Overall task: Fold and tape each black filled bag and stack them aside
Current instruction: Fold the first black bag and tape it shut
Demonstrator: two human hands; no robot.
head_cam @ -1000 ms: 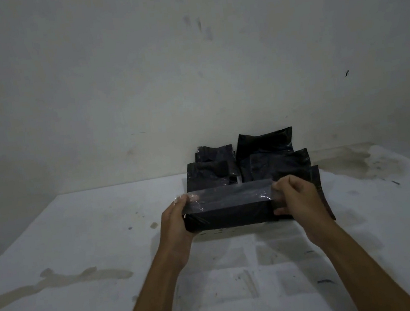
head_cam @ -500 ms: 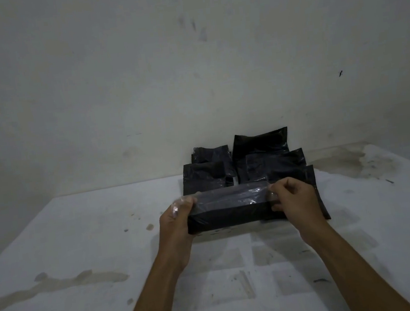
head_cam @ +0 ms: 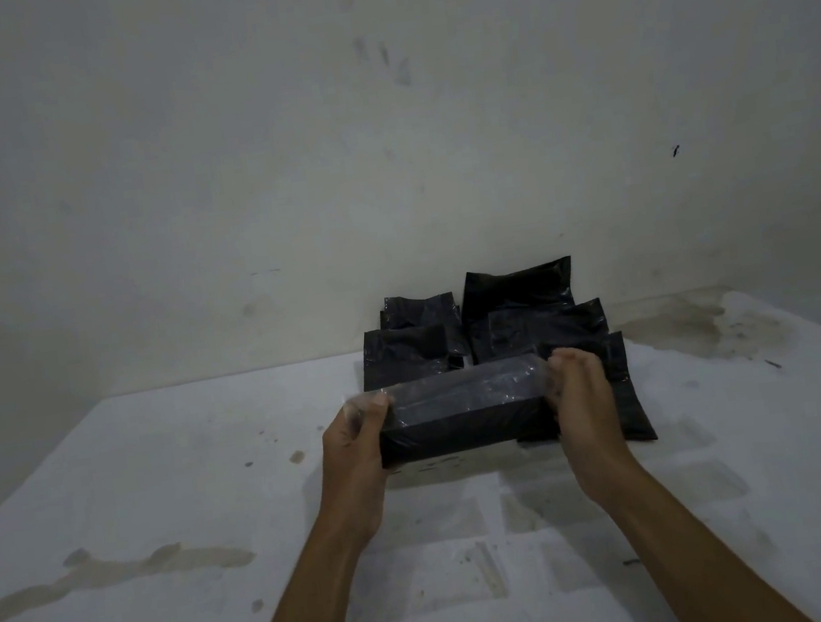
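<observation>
The left hand (head_cam: 354, 439) and the right hand (head_cam: 581, 393) are each gripping one short end of a folded black bag (head_cam: 462, 415), fingers and thumbs curled round it, and between them they are holding it just above the white desk (head_cam: 162, 496). The bag is looking like a firm, oblong block, so I am judging it as fairly stiff and moderately weighty for its bulk, packed tight rather than floppy. Its plastic skin is glossy and is probably sliding easily under the fingers, so taking it by the two ends, as both hands are doing, is seeming the safest hold. A strip of clear tape (head_cam: 464, 389) is running along the top face from hand to hand, its ends lying under the thumbs and glinting faintly; whether it is fully pressed down I cannot tell. The film is dark, creased and slightly shiny. Just beyond the hands, other black bags (head_cam: 533, 316) are lying flatter, overlapping one another against the wall (head_cam: 379, 159), and one is partly hidden beyond the right hand.
</observation>
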